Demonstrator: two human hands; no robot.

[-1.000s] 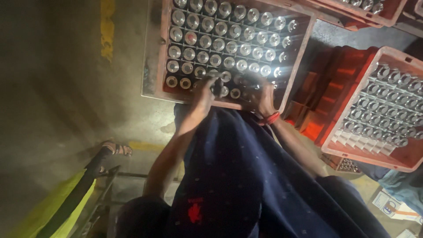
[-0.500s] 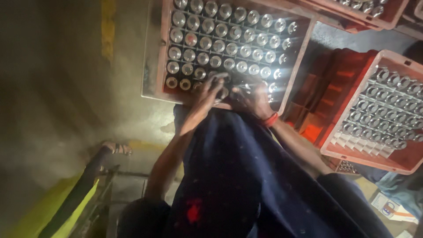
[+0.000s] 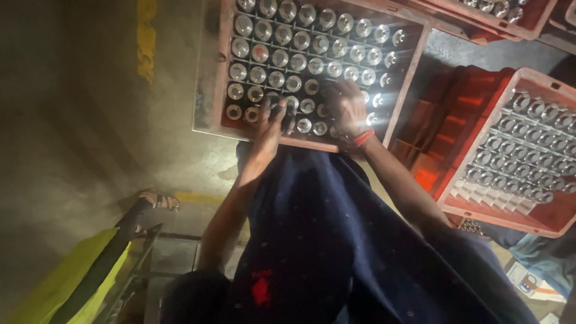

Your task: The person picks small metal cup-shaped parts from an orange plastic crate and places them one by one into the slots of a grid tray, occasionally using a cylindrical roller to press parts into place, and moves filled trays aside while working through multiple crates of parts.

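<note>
Both hands stay on the near crate (image 3: 210,72) of shiny round parts (image 3: 282,57), barely shifted. Left hand (image 3: 271,123) and right hand (image 3: 348,107): fingers curled, grip unclear. Three crates visible.

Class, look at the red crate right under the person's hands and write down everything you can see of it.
The red crate looks like worn plastic, rectangular, with a raised pale rim. A grid of dividers splits it into small cells, nearly every one holding a shiny round metal part standing on end. It sits tilted in view on a grey floor, with more red crates to its right. The left hand and right hand rest on the parts in its near rows; the person's dark blue clothing meets its near edge.
</note>
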